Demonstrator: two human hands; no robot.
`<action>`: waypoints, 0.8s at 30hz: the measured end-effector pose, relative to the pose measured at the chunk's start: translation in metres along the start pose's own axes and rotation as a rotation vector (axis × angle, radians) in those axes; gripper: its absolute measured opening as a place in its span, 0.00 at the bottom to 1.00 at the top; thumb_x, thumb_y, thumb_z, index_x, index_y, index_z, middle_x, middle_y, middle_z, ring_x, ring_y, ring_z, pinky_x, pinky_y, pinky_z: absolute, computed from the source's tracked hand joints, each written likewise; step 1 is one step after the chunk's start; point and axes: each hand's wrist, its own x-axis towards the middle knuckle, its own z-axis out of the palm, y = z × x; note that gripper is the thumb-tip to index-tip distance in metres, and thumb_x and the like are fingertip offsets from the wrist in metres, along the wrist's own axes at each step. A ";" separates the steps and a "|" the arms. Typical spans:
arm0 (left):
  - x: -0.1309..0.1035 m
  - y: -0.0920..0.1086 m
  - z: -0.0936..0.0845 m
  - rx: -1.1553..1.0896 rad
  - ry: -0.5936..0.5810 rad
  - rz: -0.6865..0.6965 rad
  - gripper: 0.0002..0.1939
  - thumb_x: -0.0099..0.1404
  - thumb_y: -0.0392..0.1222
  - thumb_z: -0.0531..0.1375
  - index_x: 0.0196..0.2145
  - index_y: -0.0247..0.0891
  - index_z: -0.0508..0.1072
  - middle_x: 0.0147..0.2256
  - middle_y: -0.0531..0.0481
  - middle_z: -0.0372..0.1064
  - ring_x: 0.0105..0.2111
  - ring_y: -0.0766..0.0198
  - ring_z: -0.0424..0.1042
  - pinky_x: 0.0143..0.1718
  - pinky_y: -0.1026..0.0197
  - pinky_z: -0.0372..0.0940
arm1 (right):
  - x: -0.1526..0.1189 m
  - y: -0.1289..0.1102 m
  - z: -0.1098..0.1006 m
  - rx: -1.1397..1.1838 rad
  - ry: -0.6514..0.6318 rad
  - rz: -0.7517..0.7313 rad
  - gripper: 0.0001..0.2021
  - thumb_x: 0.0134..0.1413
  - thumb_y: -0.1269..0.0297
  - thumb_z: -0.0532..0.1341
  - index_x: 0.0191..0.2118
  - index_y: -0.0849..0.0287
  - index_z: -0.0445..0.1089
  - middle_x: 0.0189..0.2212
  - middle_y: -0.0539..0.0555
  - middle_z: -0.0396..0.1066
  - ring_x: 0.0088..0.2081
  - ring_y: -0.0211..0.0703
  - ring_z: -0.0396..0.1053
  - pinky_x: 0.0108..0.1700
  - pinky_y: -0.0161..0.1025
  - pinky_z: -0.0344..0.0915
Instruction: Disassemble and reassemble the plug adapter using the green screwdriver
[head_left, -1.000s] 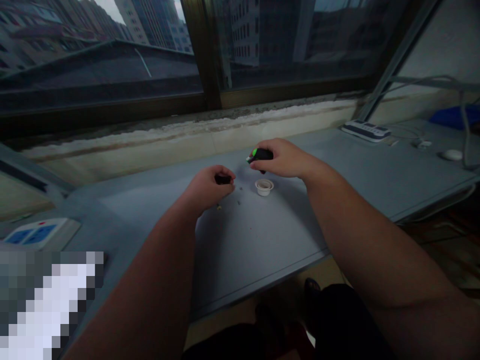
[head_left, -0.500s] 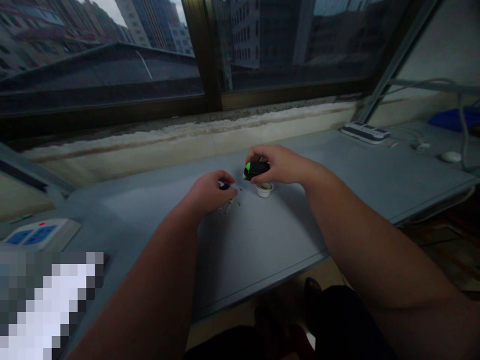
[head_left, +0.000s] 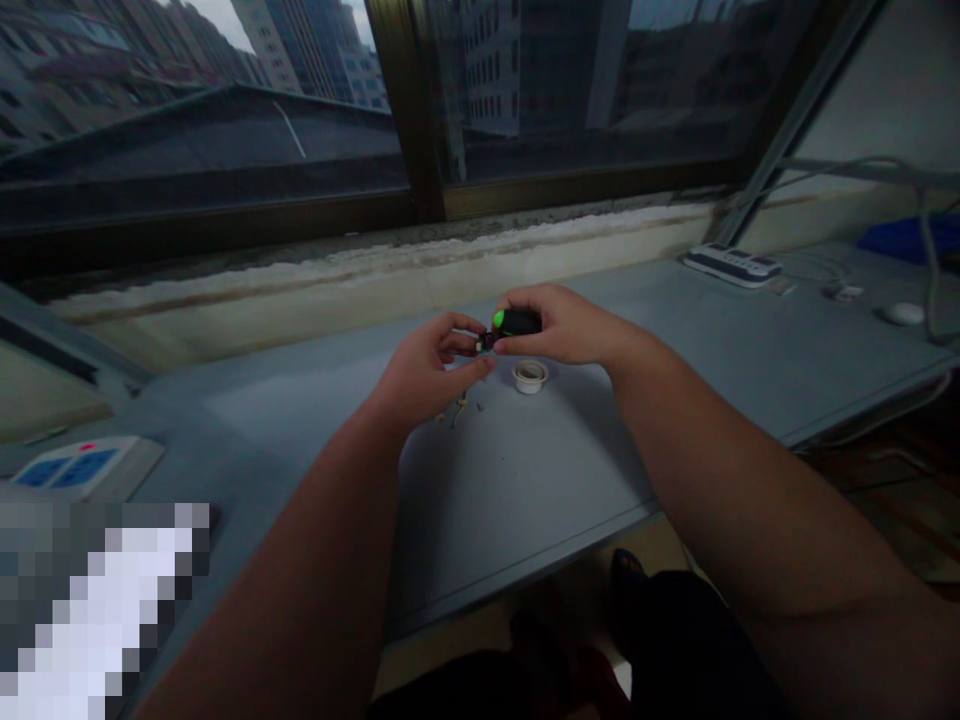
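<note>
My right hand (head_left: 544,322) grips a rounded black object with bright green end (head_left: 517,322) above the table, fingers over the top and thumb below. My left hand (head_left: 431,365) is at its left end, the fingertips and thumb around a small dark part with a pale spot (head_left: 485,342). That part meets the black object's end; whether they are joined cannot be made out. Below my right hand stands a small white round cup (head_left: 530,376). Under my left hand lie small loose bits (head_left: 459,408), among them a thin wire-like piece, partly hidden by the hand.
The grey-blue table (head_left: 525,500) runs along a window sill. A white power strip (head_left: 731,265) lies at the back right near cables and a white round item (head_left: 902,314). At the left is a white box with blue panels (head_left: 86,468), near a pixelated area.
My left hand has risen and moved right, bringing the small dark part against the black-and-green object. My right hand has barely moved and keeps its grip.
</note>
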 end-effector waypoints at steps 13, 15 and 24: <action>0.002 -0.002 0.000 -0.044 0.021 -0.059 0.24 0.56 0.45 0.70 0.49 0.39 0.72 0.40 0.45 0.80 0.40 0.56 0.79 0.43 0.54 0.71 | 0.001 0.006 0.002 -0.030 0.019 -0.083 0.11 0.53 0.60 0.67 0.40 0.62 0.74 0.32 0.50 0.71 0.35 0.41 0.66 0.39 0.37 0.58; 0.003 -0.005 -0.001 0.016 0.049 -0.042 0.23 0.57 0.45 0.69 0.50 0.40 0.73 0.41 0.45 0.80 0.41 0.56 0.79 0.45 0.53 0.70 | 0.001 0.006 0.002 -0.054 0.028 -0.072 0.11 0.54 0.60 0.67 0.40 0.62 0.74 0.32 0.51 0.72 0.35 0.42 0.67 0.39 0.37 0.59; 0.007 -0.018 -0.010 0.394 0.167 -0.166 0.15 0.57 0.45 0.64 0.43 0.40 0.79 0.37 0.45 0.77 0.37 0.55 0.73 0.42 0.52 0.68 | 0.002 0.032 -0.007 -0.424 0.195 0.406 0.13 0.54 0.57 0.67 0.40 0.61 0.77 0.38 0.61 0.78 0.38 0.52 0.72 0.38 0.42 0.62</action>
